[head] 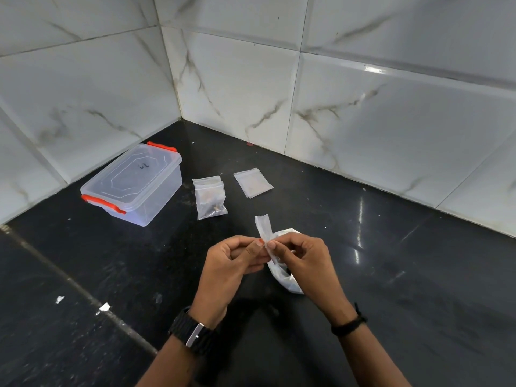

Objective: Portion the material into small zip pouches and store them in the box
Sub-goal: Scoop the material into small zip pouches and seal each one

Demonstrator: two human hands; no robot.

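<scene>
My left hand (237, 258) and my right hand (301, 258) meet above the black counter, both pinching a small clear zip pouch (264, 227) whose top strip sticks up between the fingertips. Under my right hand lies a crumpled white plastic bag (284, 277), partly hidden; its contents cannot be seen. A pile of zip pouches (210, 197) with brown bits inside lies beyond my hands. A flat stack of pouches (252, 182) lies to its right. The clear plastic box (134, 184) with orange clips stands at the left, lid on.
White marble-look tiled walls (363, 113) meet in a corner behind the black counter (391, 275). A grout seam (83, 291) with white flecks crosses the counter at the left. A black watch sits on my left wrist, a black band on my right.
</scene>
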